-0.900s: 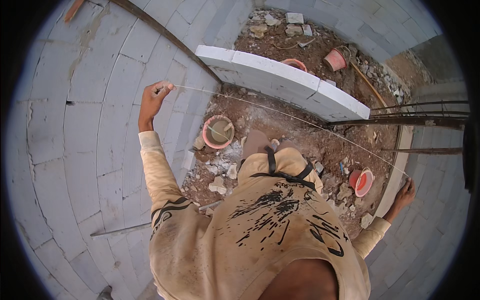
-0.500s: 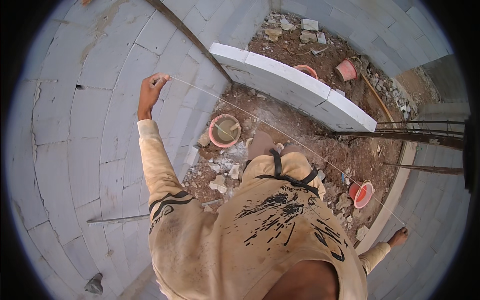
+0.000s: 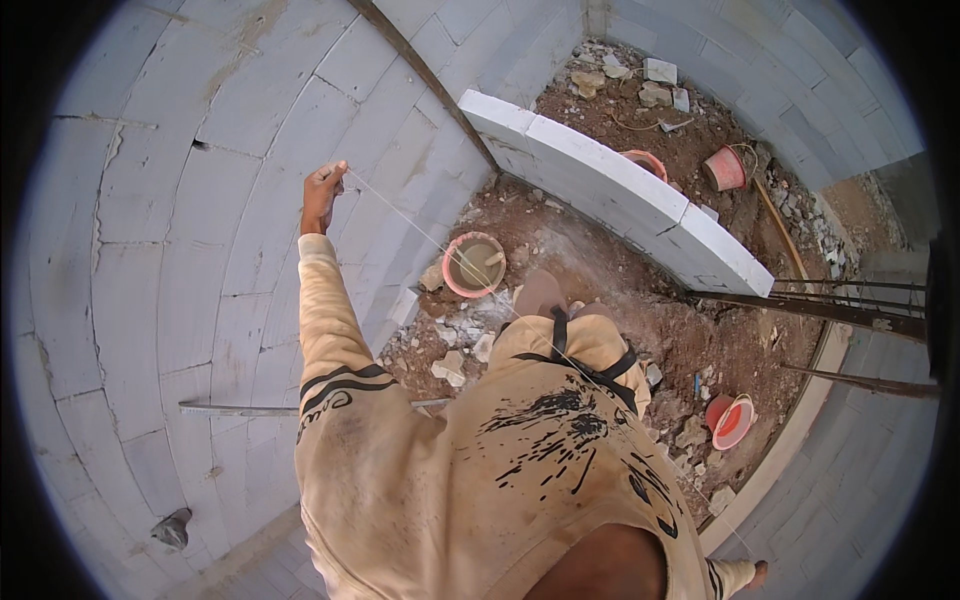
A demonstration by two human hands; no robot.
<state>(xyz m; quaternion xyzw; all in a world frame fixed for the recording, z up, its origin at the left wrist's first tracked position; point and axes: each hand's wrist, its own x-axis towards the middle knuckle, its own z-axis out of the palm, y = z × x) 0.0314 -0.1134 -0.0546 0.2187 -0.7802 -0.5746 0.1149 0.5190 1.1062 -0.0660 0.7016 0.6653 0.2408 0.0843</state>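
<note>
Left hand [image 3: 322,192]: raised against the grey block wall [image 3: 180,200] at left, fingers pinched on a thin string [image 3: 430,238]. String runs taut, down and right across the person's front, to the right hand [image 3: 757,574] at the near right edge, mostly cut off. Far: low course of 3 white blocks [image 3: 610,190]. Dirt floor [image 3: 700,340]: 1 mortar pan [image 3: 474,265], 3 orange buckets, rubble.

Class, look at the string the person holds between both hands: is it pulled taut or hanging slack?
Taut. The string runs in a straight line from the left hand at the block wall toward the right hand, without sagging.
</note>
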